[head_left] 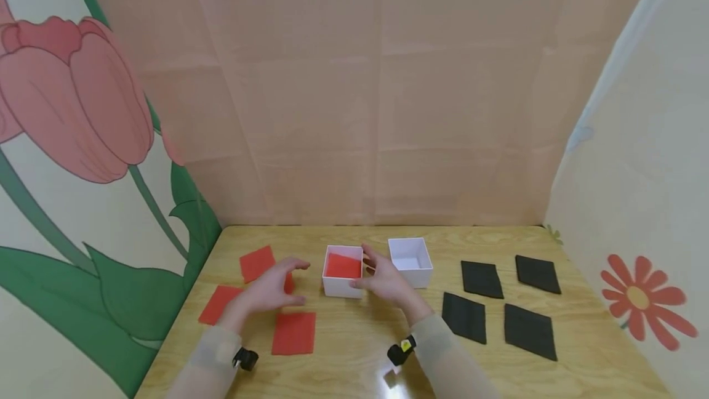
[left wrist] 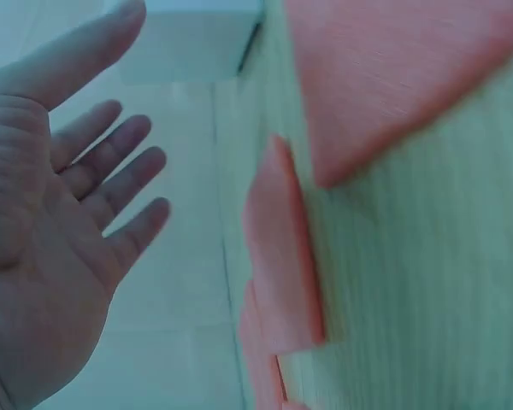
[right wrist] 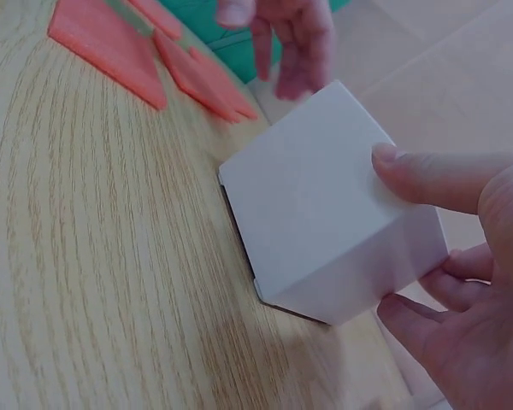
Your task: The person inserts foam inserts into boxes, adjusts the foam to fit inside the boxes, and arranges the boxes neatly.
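A white open-topped box (head_left: 339, 289) stands near the middle of the table with a red square (head_left: 343, 266) inside. My right hand (head_left: 390, 279) grips its right side: in the right wrist view the thumb lies on one wall of the box (right wrist: 316, 196) and the fingers touch the adjoining wall. Left of the box, my left hand (head_left: 268, 288) hovers with thumb and fingers spread and nothing between them. Beneath and around it lie several flat red squares (head_left: 293, 333), partly covered by the hand. The left wrist view shows the palm (left wrist: 43, 248) beside a red square (left wrist: 282, 256).
A second white box (head_left: 416, 277) stands right of the first, its visible inside bare. Several black squares (head_left: 471, 317) lie on the right of the wooden table (head_left: 354, 362). A beige cloth (head_left: 376, 109) hangs behind; printed panels stand at both sides.
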`<state>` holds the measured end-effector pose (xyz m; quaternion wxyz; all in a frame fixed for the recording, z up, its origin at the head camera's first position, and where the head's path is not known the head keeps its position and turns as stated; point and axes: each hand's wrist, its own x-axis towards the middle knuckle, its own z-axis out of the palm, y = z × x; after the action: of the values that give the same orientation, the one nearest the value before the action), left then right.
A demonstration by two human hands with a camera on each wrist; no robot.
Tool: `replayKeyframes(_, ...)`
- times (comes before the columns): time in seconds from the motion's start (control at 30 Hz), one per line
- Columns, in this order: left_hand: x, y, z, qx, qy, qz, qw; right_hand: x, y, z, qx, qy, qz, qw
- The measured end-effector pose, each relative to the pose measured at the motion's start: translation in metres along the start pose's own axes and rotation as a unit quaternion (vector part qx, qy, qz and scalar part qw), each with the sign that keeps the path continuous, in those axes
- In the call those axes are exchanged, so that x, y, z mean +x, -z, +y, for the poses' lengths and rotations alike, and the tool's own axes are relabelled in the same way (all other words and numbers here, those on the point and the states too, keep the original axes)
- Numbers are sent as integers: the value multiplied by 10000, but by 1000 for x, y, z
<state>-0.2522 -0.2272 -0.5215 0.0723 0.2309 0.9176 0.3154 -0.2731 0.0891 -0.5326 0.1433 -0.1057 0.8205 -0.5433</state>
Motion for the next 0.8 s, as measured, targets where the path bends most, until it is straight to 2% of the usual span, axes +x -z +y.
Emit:
replayKeyframes(0.13, -10, -2, -1, 325, -44, -505, 9982, 1, -1, 2, -48, 75, -39, 10000)
replayKeyframes(0.23, -14, -4, -2, 370, -39, -735, 9966, 1, -1, 2, -78, 95, -14, 9999)
replayKeyframes(0.57, -23, -14, -6, 420, -296, -1123, 9923, -1, 1, 2, -95, 84, 12, 9999)
replayKeyframes(0.8, -32, -19, -7, 699, -3, -1287, 9892, 1, 0, 4, -36, 177, -52, 9998)
